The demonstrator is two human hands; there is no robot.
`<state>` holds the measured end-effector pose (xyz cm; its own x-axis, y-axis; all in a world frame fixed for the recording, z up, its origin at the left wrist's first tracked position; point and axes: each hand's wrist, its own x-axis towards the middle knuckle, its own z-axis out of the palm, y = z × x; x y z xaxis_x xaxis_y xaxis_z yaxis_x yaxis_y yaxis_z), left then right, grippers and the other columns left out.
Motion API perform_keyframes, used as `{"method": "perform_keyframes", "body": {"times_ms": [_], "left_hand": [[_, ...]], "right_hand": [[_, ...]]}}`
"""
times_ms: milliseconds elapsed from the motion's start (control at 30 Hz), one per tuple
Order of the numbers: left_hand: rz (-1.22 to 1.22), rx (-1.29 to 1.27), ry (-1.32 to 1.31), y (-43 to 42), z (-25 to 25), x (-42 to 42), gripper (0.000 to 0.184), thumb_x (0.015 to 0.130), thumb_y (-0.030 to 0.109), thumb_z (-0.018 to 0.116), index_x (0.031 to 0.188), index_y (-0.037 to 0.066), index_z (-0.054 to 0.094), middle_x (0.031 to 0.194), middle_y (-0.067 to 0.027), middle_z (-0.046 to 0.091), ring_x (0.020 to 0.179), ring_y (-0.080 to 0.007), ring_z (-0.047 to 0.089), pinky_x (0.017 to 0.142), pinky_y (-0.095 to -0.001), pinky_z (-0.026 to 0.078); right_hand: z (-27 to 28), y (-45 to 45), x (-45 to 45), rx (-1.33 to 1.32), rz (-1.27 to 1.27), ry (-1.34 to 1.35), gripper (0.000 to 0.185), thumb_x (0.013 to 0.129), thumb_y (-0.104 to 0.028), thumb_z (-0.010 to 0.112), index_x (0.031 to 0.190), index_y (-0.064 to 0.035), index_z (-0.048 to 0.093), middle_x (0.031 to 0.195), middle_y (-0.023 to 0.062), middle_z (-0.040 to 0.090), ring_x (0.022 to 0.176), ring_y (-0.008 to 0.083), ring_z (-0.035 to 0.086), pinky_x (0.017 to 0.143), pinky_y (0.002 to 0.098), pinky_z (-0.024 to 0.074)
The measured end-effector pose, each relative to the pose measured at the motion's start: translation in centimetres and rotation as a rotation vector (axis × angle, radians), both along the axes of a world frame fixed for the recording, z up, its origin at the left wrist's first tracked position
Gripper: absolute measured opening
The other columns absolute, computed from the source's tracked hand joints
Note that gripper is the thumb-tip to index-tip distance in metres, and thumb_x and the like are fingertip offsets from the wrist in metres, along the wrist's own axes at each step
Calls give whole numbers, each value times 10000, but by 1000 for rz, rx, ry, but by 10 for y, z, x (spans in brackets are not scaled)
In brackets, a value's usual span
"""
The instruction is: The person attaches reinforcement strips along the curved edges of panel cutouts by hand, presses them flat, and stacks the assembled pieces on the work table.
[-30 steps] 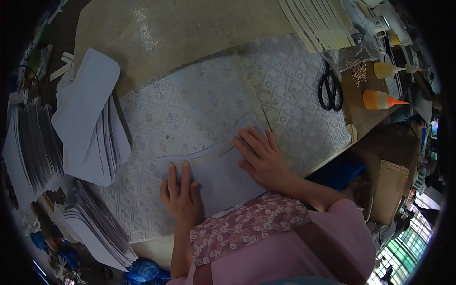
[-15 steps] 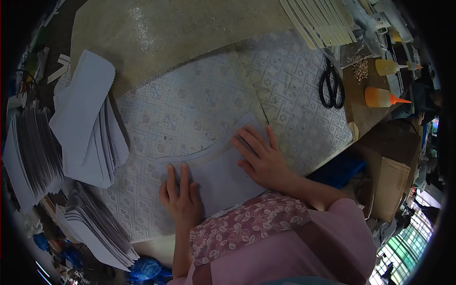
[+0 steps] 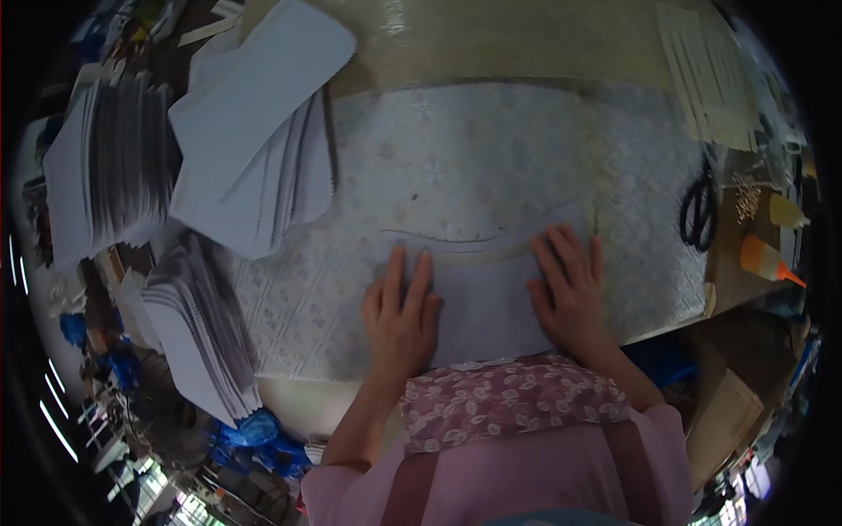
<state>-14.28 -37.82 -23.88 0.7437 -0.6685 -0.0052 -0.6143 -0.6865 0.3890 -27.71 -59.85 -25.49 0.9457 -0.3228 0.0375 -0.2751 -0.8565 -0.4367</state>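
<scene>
A pale grey-blue sheet piece [image 3: 481, 302] with a curved upper edge and a lighter strip along it lies flat on the patterned table cover [image 3: 491, 158], close to the person's body. On its left end rests my left hand [image 3: 402, 311], with two fingers stretched toward the curved edge. My right hand [image 3: 570, 289] lies on the right end, fingers spread over the strip. Neither hand is closed round anything. The lower edge of the piece meets the flowered apron [image 3: 513, 403].
Stacks of white pieces stand at the left [image 3: 114, 167], [image 3: 254, 131] and lower left [image 3: 197, 324]. Toward the right are pale strips [image 3: 706, 79], black scissors [image 3: 699, 210], small beads [image 3: 747, 202], a yellow bottle [image 3: 785, 212] and an orange-tipped bottle [image 3: 761, 259].
The camera view has turned, so the table and stacks appear shifted and rotated. Both hands remain on the piece in nearly the same places along its curved edge.
</scene>
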Motion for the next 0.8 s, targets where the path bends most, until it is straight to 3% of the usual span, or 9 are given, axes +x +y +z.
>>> {"method": "perform_keyframes", "body": {"times_ms": [733,800], "left_hand": [[26,-68,-28,2,-7,-1,447,920,184,674,1365,168,634,1492,-116,505,1083,-272,515,1021,-387,362],[17,-62,-71,4,-11,0,471,922,233,677,1387,194,613,1510,-82,489,1073,-251,524,981,-376,385]], "right_hand": [[0,2,-1,-48,7,24,516,938,-197,618,1437,-99,531,1510,133,436,1427,325,404,1196,578,162],[-1,2,-1,-52,10,27,515,938,-197,618,1436,-99,532,1502,137,439,1422,327,409,1195,578,164]]}}
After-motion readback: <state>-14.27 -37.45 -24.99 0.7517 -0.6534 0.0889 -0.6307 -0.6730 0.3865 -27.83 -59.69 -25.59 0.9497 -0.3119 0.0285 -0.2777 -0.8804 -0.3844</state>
